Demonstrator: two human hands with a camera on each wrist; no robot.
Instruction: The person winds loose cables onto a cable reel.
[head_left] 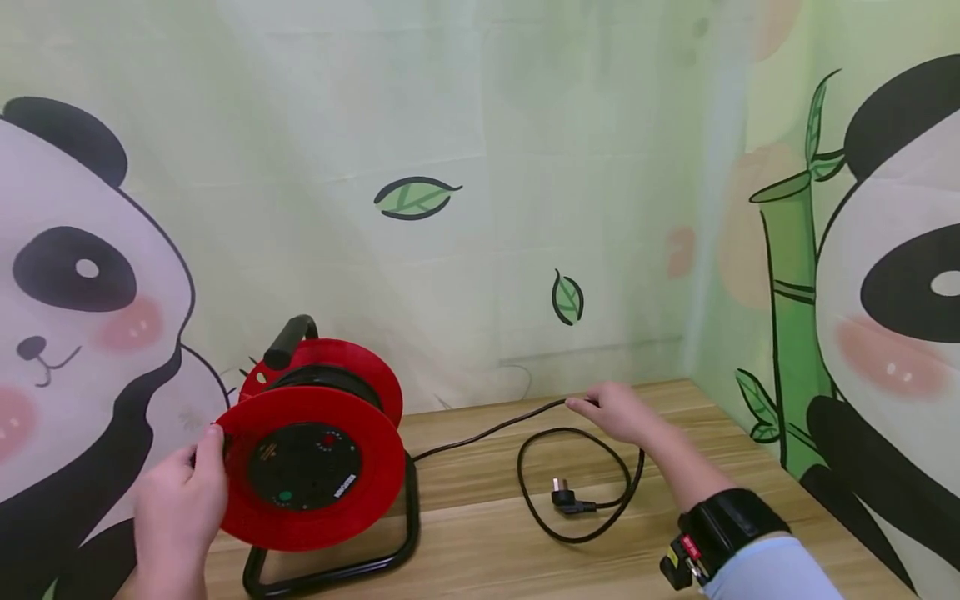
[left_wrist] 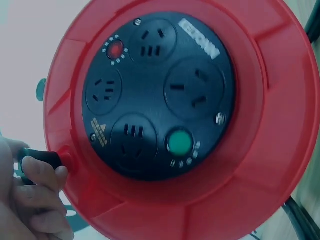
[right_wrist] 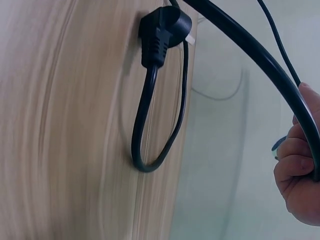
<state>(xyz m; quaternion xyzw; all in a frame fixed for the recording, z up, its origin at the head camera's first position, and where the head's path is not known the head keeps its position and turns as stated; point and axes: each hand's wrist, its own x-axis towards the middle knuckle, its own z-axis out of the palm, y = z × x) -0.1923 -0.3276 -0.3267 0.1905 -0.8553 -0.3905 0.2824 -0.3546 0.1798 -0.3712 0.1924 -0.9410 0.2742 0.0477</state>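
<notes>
A red cable reel (head_left: 382, 467) with a black socket panel (head_left: 303, 467) stands on its black tube frame at the left of the table. My left hand (head_left: 180, 500) grips the small black crank knob (left_wrist: 42, 159) at the reel's left rim, fingers curled round it in the left wrist view. Off to the right, my right hand (head_left: 618, 414) holds the black cable (head_left: 487, 431) that runs out from the reel. Beyond that hand the cable hangs and loops on the wood, ending in a black plug (head_left: 570, 500) with its metal pins pointing up.
The wooden table (head_left: 465, 533) meets a pale green cloth backdrop (head_left: 480, 275) at its back edge. Printed pandas flank the scene on both sides. The reel's black carrying handle (head_left: 292, 342) rises behind the drum. A black strap with a device (head_left: 720, 533) sits on my right wrist.
</notes>
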